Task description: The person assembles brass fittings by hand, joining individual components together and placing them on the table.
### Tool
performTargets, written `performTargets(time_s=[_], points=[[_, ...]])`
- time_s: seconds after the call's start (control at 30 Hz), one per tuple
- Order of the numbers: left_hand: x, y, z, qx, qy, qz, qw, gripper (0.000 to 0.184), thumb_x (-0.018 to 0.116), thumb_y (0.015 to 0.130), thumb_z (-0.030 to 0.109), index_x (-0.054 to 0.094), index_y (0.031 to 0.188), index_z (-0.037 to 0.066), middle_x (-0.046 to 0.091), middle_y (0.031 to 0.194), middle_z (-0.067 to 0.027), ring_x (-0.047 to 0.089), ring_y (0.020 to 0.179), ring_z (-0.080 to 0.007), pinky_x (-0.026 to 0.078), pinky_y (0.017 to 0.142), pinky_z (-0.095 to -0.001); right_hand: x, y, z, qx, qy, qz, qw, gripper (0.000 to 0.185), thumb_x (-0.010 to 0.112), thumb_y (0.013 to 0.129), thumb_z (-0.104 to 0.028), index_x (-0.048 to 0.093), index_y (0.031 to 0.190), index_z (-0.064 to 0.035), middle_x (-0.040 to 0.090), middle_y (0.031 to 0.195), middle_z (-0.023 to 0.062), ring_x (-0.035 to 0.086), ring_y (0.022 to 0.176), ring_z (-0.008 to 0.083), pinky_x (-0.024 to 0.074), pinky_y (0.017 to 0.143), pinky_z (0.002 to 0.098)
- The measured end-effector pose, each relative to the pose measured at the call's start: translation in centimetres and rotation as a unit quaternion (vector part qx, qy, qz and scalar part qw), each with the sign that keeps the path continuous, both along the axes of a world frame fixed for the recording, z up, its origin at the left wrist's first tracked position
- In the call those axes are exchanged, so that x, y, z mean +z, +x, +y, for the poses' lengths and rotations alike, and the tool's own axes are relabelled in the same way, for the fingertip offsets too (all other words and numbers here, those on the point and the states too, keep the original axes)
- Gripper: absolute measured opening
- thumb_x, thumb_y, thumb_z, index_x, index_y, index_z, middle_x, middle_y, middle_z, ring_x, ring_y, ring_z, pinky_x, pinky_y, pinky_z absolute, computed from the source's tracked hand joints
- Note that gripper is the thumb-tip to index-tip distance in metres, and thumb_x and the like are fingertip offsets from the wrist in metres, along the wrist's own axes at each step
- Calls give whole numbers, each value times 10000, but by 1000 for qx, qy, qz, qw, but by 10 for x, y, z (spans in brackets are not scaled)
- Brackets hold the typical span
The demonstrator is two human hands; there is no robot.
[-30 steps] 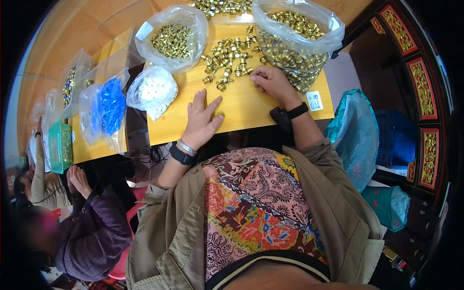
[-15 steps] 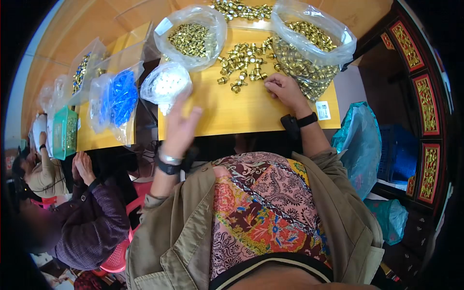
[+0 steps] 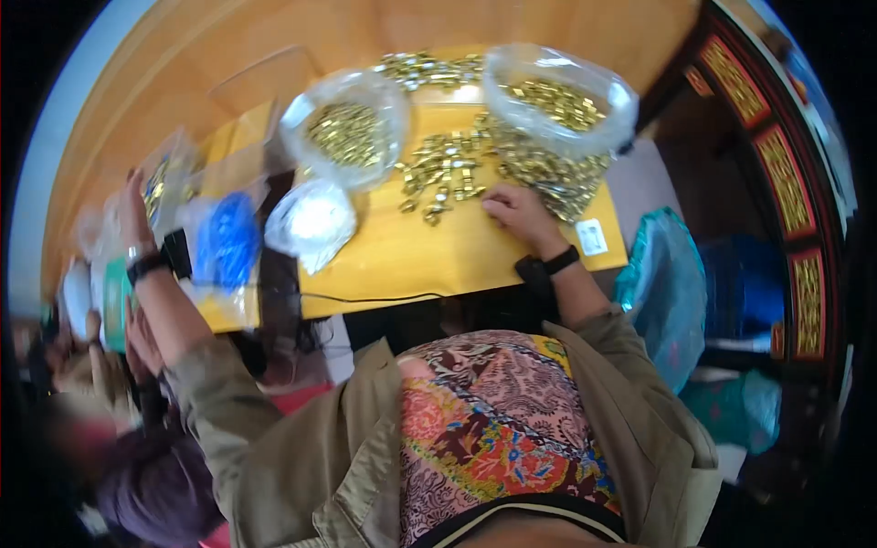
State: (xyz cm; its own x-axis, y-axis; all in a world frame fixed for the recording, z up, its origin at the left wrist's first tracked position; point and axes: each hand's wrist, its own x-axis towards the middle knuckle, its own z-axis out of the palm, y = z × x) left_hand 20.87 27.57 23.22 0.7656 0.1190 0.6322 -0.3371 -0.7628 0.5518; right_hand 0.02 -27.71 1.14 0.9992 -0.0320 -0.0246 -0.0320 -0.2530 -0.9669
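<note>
My left hand (image 3: 135,215) is raised at far left, fingers stretched upward and slightly blurred. It is beside a clear plastic bin (image 3: 187,151) with small brass and blue pieces; I cannot tell if they touch. My right hand (image 3: 519,215) rests on the yellow table (image 3: 384,260) with its fingers curled, and whatever may be inside them is hidden. Close to it lie loose brass fittings (image 3: 448,169) in a spread heap. A large clear bag (image 3: 630,110) of brass fittings stands just behind the right hand.
Another clear bag (image 3: 297,119) holds small brass parts; a smaller bag (image 3: 311,219) holds white pieces. Blue pieces (image 3: 233,239) lie in plastic at left. A thin black cable (image 3: 365,299) crosses the table's front edge. A co-worker in a purple sleeve (image 3: 160,484) sits at left.
My left hand has swung far left, from beside the bag of white pieces to the clear bin. The camera view has shifted. My right hand stays by the loose brass fittings.
</note>
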Motion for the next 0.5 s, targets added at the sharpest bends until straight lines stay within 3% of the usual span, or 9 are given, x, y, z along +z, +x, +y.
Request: performTargets(time_s=[0.07, 0.1, 0.13, 0.3, 0.33, 0.4, 0.43, 0.5], points=[[9, -49, -110, -162, -91, 37, 982, 480, 500, 899, 259, 479, 1300, -3, 474, 1346, -167, 405, 1281, -257, 280, 1069, -359, -6, 0, -2, 5, -32, -50, 998, 172, 599, 862, -191, 637, 904, -29, 600, 713, 16, 555, 633, 88, 466, 561, 241], [11, -71, -147, -212, -98, 60, 970, 517, 510, 903, 274, 456, 1332, -9, 466, 1367, -153, 391, 1300, -242, 260, 1087, -351, 3, -5, -1, 8, 22, -18, 1000, 169, 599, 858, -187, 638, 905, -29, 610, 734, 25, 563, 654, 93, 479, 570, 248], [11, -80, -161, -217, -16, 66, 974, 492, 500, 908, 255, 472, 1313, -23, 468, 1368, -136, 389, 1299, -227, 250, 1092, -354, 1, -3, -3, 9, 20, -16, 1000, 171, 598, 857, -187, 637, 904, -27, 616, 753, 29, 566, 647, 99, 488, 572, 253], [-23, -115, -155, -211, -121, 132, 961, 393, 484, 929, 219, 551, 1214, -42, 571, 1230, -138, 503, 1171, -221, 320, 1041, -345, -12, 2, -6, 11, 15, -24, 1000, 172, 605, 846, -196, 641, 905, -39, 615, 696, 33, 575, 596, 103, 461, 545, 263], [-24, -138, -163, -167, -74, 112, 977, 384, 477, 938, 224, 559, 1192, -52, 588, 1192, -138, 524, 1132, -227, 345, 1015, -339, -14, 0, -4, 6, 8, -34, 999, 171, 607, 843, -198, 642, 902, -41, 615, 687, 33, 575, 584, 103, 457, 541, 264], [-42, -175, -174, -149, -59, 51, 986, 343, 448, 951, 215, 583, 1117, -53, 604, 1063, -129, 548, 1028, -215, 402, 948, -327, -9, 0, -4, -10, -23, -58, 998, 169, 609, 839, -199, 643, 896, -44, 616, 678, 32, 574, 560, 104, 452, 536, 265], [-69, -191, -175, -154, -156, 45, 974, 320, 452, 950, 219, 591, 1061, -47, 602, 979, -109, 560, 928, -207, 441, 859, -329, -7, -2, -3, -15, -46, -65, 997, 167, 609, 838, -199, 644, 892, -44, 618, 679, 31, 572, 549, 105, 450, 534, 265], [-104, -219, -176, -217, -130, 102, 962, 303, 487, 922, 218, 612, 1009, -44, 594, 818, -69, 513, 703, -109, 414, 629, -239, -1, 0, -5, -16, -56, -58, 997, 175, 607, 847, -201, 639, 894, -35, 616, 695, 27, 566, 551, 98, 455, 535, 255]])
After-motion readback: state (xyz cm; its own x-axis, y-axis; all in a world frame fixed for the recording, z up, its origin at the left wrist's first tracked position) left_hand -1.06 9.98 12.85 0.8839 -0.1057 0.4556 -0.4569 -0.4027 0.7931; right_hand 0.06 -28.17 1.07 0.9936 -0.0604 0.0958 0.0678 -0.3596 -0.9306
